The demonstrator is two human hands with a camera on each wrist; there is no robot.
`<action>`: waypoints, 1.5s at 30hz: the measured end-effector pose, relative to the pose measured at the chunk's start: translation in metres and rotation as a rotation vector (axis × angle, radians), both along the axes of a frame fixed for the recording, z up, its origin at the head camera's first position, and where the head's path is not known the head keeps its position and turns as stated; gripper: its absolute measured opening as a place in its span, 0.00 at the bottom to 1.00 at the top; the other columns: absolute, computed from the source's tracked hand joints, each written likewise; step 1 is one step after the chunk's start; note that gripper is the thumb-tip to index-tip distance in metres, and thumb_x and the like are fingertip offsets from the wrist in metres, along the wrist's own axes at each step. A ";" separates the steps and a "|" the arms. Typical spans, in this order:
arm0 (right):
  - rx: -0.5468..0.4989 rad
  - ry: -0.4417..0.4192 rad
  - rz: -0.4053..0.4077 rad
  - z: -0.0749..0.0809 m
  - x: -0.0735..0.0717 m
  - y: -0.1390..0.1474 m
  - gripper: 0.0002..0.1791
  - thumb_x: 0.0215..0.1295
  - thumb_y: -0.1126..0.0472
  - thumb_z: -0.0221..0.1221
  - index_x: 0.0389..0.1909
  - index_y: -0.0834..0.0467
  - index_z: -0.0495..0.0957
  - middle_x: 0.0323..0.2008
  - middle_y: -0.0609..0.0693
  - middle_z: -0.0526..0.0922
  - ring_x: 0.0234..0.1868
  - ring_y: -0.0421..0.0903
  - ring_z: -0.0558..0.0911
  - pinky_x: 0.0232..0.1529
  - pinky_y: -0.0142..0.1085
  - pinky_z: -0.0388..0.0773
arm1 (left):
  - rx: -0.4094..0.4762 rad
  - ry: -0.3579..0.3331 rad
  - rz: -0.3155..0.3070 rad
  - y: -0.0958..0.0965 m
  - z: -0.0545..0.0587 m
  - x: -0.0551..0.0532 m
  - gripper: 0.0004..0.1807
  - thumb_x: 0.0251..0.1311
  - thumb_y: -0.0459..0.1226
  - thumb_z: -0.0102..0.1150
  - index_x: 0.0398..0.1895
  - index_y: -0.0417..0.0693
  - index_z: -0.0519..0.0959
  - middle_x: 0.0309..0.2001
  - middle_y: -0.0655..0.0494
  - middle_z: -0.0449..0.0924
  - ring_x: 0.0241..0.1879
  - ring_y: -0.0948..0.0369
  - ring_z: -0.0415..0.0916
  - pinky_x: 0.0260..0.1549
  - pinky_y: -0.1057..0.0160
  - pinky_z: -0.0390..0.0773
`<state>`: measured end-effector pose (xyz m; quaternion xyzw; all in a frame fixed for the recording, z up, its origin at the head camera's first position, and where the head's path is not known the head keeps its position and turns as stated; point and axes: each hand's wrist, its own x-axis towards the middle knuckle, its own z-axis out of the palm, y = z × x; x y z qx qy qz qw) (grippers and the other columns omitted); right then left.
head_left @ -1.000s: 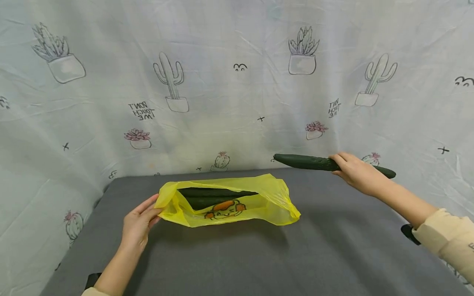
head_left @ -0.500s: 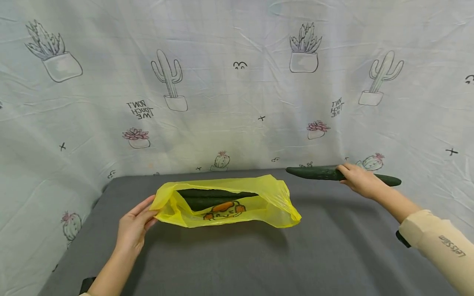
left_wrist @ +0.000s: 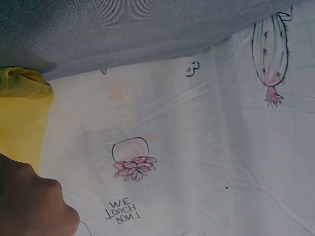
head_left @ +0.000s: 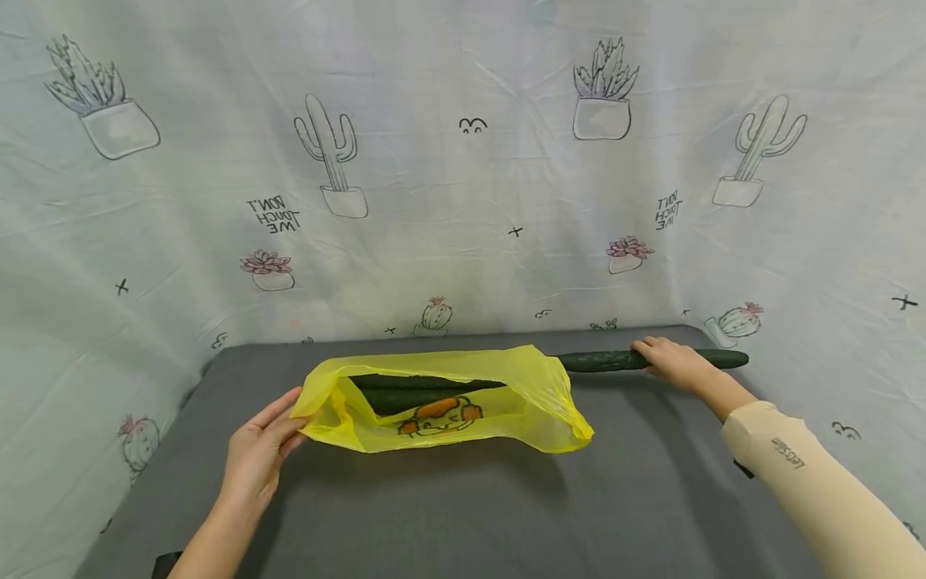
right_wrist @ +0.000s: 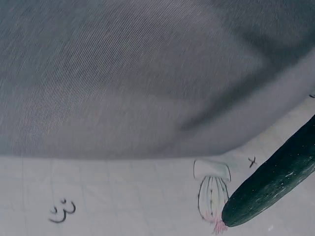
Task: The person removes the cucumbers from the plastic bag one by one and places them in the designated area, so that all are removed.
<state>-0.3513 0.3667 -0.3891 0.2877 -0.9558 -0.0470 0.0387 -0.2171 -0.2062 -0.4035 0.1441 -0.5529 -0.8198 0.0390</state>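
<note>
My left hand (head_left: 251,460) pinches the left end of the yellow bag (head_left: 542,378), and dark green cucumbers (head_left: 392,400) lie inside it. Right of the bag, my right hand (head_left: 674,364) grips a long cucumber (head_left: 600,361), its tip hidden at the bag's edge. Behind the bag hangs a cactus-print curtain (head_left: 419,177).

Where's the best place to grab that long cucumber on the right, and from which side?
Probably around the middle of the cucumber, from above and the near side: it is long, slender and nearly level, so a grip there should balance. The right hand grips its body outside the yellow bag, which hides the left end.
</note>
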 end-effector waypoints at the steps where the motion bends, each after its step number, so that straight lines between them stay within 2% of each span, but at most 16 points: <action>1: 0.005 -0.012 -0.006 -0.002 -0.001 -0.001 0.20 0.55 0.66 0.64 0.47 0.67 0.72 0.40 0.60 0.77 0.42 0.59 0.78 0.38 0.50 0.77 | -0.007 -0.002 0.000 0.001 0.000 0.000 0.18 0.52 0.26 0.63 0.34 0.64 0.84 0.32 0.64 0.84 0.30 0.67 0.82 0.29 0.73 0.80; 8: 0.046 -0.095 -0.024 -0.012 -0.013 -0.006 0.20 0.54 0.66 0.64 0.47 0.67 0.72 0.39 0.60 0.77 0.39 0.58 0.79 0.37 0.48 0.78 | 0.010 -0.001 -0.007 0.004 0.000 0.000 0.18 0.52 0.25 0.62 0.34 0.63 0.84 0.33 0.63 0.84 0.31 0.66 0.82 0.30 0.72 0.81; 15: 0.045 -0.160 -0.045 -0.019 -0.018 -0.005 0.22 0.57 0.67 0.61 0.52 0.69 0.70 0.45 0.65 0.76 0.45 0.62 0.77 0.42 0.51 0.77 | 0.011 -0.011 -0.017 0.006 -0.001 -0.001 0.20 0.53 0.24 0.61 0.32 0.64 0.84 0.32 0.64 0.84 0.31 0.67 0.82 0.30 0.73 0.80; 22: 0.018 -0.190 -0.071 -0.032 -0.017 -0.001 0.22 0.60 0.68 0.58 0.54 0.70 0.67 0.50 0.69 0.72 0.50 0.66 0.74 0.47 0.55 0.74 | 0.038 -0.025 -0.021 0.008 -0.002 -0.002 0.21 0.53 0.23 0.60 0.30 0.64 0.84 0.32 0.65 0.84 0.32 0.67 0.82 0.30 0.72 0.81; 27: -0.014 -0.153 -0.060 -0.039 -0.014 0.000 0.22 0.59 0.68 0.60 0.54 0.69 0.68 0.48 0.68 0.73 0.48 0.65 0.75 0.44 0.54 0.75 | 0.058 -0.017 -0.030 0.009 -0.003 -0.001 0.21 0.53 0.22 0.59 0.31 0.64 0.84 0.33 0.64 0.84 0.33 0.67 0.82 0.31 0.72 0.80; 32: -0.091 -0.131 -0.084 -0.037 -0.017 -0.004 0.25 0.60 0.62 0.61 0.56 0.65 0.68 0.51 0.66 0.73 0.50 0.63 0.74 0.45 0.56 0.74 | 0.061 0.003 -0.017 0.010 -0.003 -0.001 0.21 0.53 0.22 0.60 0.32 0.63 0.85 0.33 0.63 0.84 0.32 0.66 0.82 0.30 0.72 0.81; 35: -0.118 -0.114 -0.095 -0.034 -0.020 -0.008 0.23 0.61 0.58 0.60 0.55 0.63 0.70 0.51 0.63 0.73 0.49 0.60 0.75 0.44 0.55 0.75 | 0.065 0.007 -0.009 0.010 -0.003 -0.001 0.21 0.53 0.22 0.59 0.33 0.62 0.85 0.33 0.63 0.84 0.31 0.66 0.82 0.30 0.72 0.81; 45: -0.134 -0.144 -0.071 -0.020 -0.017 -0.020 0.17 0.61 0.54 0.60 0.46 0.61 0.76 0.45 0.60 0.76 0.43 0.57 0.78 0.39 0.53 0.77 | 0.053 -0.040 -0.005 0.011 -0.001 -0.003 0.19 0.52 0.24 0.61 0.32 0.64 0.85 0.33 0.64 0.84 0.32 0.66 0.82 0.32 0.71 0.81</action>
